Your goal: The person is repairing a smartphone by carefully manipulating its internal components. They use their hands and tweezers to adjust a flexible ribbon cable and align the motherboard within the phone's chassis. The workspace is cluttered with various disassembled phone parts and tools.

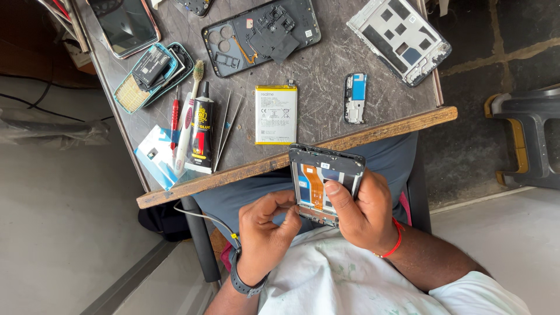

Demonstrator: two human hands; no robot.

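Landmark: I take the one yellow-edged battery (276, 114), lying flat on the bench (326, 70), as reference.
Phone frame: one open phone frame (324, 184), orange flex cable exposed, held below the battery, just off the bench's near wooden edge, over my lap.
Right hand: my right hand (364, 213) has its grip closed around the frame's right side, thumb pressed on the inner face.
Left hand: my left hand (263, 233) pinches the frame's lower left edge with a narrow grip.
Tools left of battery: two tweezers (227, 128), one black glue tube (202, 137), one toothbrush (189, 116), one red screwdriver (174, 119).
Above battery: one dark back cover (262, 35).
Right of battery: one small blue-and-black part (354, 97).
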